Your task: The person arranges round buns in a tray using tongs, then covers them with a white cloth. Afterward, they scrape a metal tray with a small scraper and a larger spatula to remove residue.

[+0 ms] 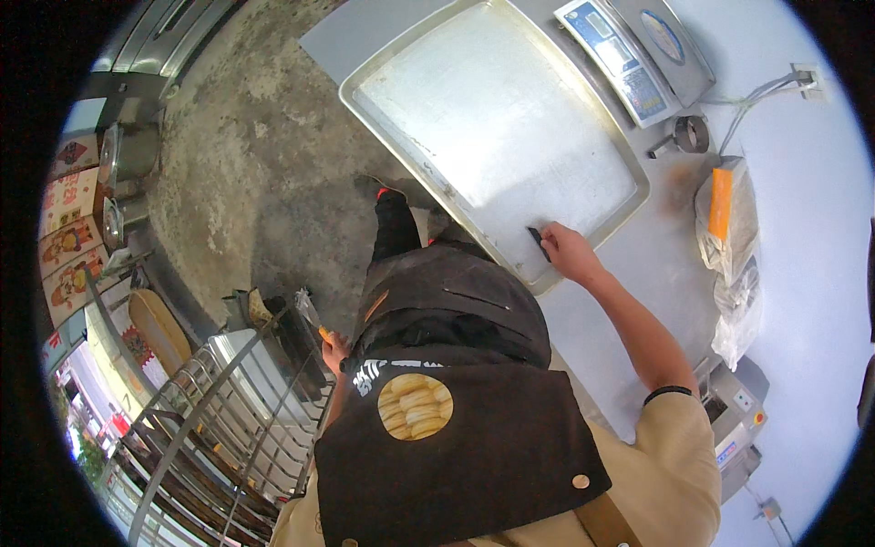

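Observation:
A large shallow metal baking tray (497,118) lies on the worktable in front of me. At its near corner my right hand (569,252) pinches a small, thin black scraper-like piece (539,243), held at the tray's inner surface. Whether the piece touches the metal, I cannot tell. Down at my left side, away from the table, my left hand (335,352) is closed round the orange handle of a tool with a pale, shiny blade (307,308). Part of that hand is hidden by my dark apron.
Beyond the tray's right edge stand a digital scale (622,59) and a metal ring with a handle (690,135). An orange bar-shaped thing in clear plastic (720,202) lies by the wall. A wire rack (196,410) stands close on my left. A machine (734,406) is at lower right.

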`<state>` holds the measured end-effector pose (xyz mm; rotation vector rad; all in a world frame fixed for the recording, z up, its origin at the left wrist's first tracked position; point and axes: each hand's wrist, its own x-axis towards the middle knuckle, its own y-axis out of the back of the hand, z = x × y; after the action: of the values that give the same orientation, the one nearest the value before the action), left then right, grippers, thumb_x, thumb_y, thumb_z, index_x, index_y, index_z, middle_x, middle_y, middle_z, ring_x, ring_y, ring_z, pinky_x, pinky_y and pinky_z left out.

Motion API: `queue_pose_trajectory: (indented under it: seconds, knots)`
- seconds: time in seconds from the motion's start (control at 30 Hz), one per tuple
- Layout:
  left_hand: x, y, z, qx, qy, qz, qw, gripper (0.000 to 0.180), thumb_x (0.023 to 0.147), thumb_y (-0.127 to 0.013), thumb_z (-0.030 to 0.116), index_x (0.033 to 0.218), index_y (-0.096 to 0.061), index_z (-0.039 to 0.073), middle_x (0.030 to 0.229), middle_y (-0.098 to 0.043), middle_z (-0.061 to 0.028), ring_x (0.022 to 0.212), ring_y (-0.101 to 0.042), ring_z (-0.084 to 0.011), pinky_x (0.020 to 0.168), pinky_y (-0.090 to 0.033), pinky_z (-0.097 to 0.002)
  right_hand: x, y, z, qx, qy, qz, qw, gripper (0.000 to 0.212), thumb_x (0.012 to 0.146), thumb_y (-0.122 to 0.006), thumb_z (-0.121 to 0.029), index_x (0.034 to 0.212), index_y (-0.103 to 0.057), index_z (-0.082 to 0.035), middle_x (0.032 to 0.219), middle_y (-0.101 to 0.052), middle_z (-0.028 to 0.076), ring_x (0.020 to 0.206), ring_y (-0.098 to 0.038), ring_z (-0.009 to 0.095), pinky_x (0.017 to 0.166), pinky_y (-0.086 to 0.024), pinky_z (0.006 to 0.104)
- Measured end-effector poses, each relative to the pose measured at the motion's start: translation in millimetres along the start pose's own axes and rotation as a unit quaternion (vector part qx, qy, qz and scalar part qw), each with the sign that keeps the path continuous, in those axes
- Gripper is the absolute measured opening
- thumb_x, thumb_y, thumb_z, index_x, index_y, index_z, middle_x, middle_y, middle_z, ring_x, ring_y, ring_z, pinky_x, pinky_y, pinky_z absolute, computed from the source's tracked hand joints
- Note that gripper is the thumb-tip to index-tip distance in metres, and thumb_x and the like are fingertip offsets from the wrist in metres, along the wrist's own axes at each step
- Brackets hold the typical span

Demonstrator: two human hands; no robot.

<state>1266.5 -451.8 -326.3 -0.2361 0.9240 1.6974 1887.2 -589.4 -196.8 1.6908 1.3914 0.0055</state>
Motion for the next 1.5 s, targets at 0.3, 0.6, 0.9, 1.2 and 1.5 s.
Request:
queue_pose_trajectory:
  seconds: [0.3, 0.6, 0.9, 1.2, 1.5]
  knots:
    - [40.1, 17.0, -66.6, 0.096, -0.053, -0.016, 0.994, 0.048, 0.107, -0.069, 0.045, 0.12, -0.07, -0.002, 0.098, -0.076, -0.0069, 0.086, -0.073, -0.0178, 0.077, -0.055, -0.0346, -16.9, -2.9, -13.3, -0.017, -0.01, -0.033, 0.999, 0.026, 0.095, -0.072, -0.008, 0.118, -0.061, -0.004, 0.097, -0.076, 0.017, 0.093, -0.074, 0.038, 0.08, -0.058, 0.0477]
    - [45.5, 22.1, -47.3, 0.018, -0.052, -0.02, 0.998, 0.045, 0.107, -0.069, 0.044, 0.113, -0.07, 0.0, 0.095, -0.075, -0.0078, 0.087, -0.075, -0.0199, 0.073, -0.055, -0.0344, -8.3, 6.6, 10.2, -0.035, -0.008, 0.023, 0.999, 0.013, 0.089, -0.078, -0.008, 0.102, -0.073, -0.005, 0.091, -0.078, 0.016, 0.086, -0.076, 0.036, 0.077, -0.059, 0.047]
    - [10.8, 1.6, -16.4, 0.072, -0.02, -0.005, 0.997, 0.045, 0.107, -0.069, 0.046, 0.111, -0.071, 0.002, 0.094, -0.075, -0.0058, 0.087, -0.073, -0.017, 0.072, -0.053, -0.0321, -2.2, 13.9, 8.7, -0.057, -0.04, -0.02, 0.997, 0.016, 0.087, -0.079, -0.008, 0.101, -0.074, -0.004, 0.09, -0.079, 0.015, 0.085, -0.077, 0.033, 0.076, -0.06, 0.0438]
    - [34.2, 13.6, -68.3, 0.031, -0.042, -0.014, 0.999, 0.047, 0.108, -0.068, 0.046, 0.118, -0.069, -0.001, 0.101, -0.077, -0.0093, 0.086, -0.074, -0.0186, 0.08, -0.056, -0.0343, 2.0, 15.7, 10.9, -0.033, -0.056, -0.051, 0.997, 0.014, 0.087, -0.079, -0.011, 0.1, -0.075, -0.006, 0.094, -0.08, 0.014, 0.09, -0.076, 0.036, 0.08, -0.059, 0.0468]
    - [28.7, 17.5, -55.7, 0.093, -0.036, -0.018, 0.995, 0.046, 0.108, -0.068, 0.045, 0.116, -0.07, 0.0, 0.097, -0.079, -0.0103, 0.089, -0.077, -0.0206, 0.08, -0.055, -0.0354, -1.5, 10.0, 1.6, -0.079, -0.029, -0.03, 0.996, 0.014, 0.086, -0.08, -0.01, 0.099, -0.075, -0.005, 0.089, -0.079, 0.015, 0.084, -0.076, 0.034, 0.077, -0.059, 0.0448]
